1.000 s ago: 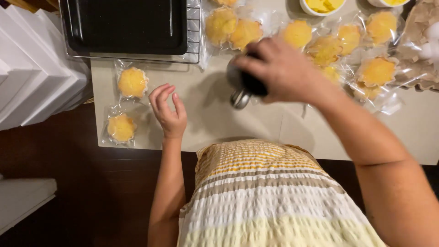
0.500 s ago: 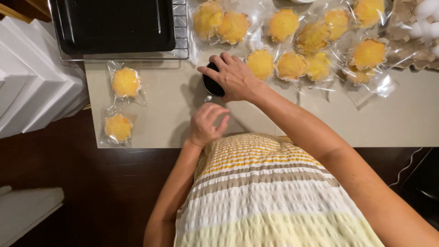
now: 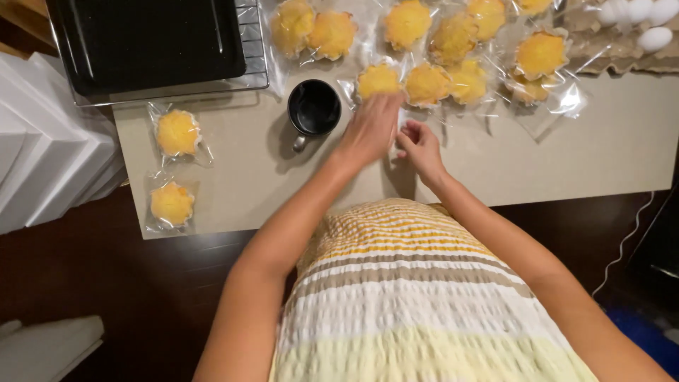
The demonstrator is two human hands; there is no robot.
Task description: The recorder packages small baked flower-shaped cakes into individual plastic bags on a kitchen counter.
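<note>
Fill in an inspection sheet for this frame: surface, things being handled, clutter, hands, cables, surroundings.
Surface: beige tabletop, bare along the near edge.
Things handled: bagged yellow cake under the left fingertips; more bagged cakes crowd the far side.
Clutter: black mug, handle toward the person; two bagged cakes set apart at left; black tray on a wire rack; egg carton far right.
Hands: left hand reaches onto the cake's bag; right hand beside it, fingers curled; its grip cannot be told.
Cables: coiled white cord hangs at right.
Surroundings: dark wood floor; white boxes at left.
</note>
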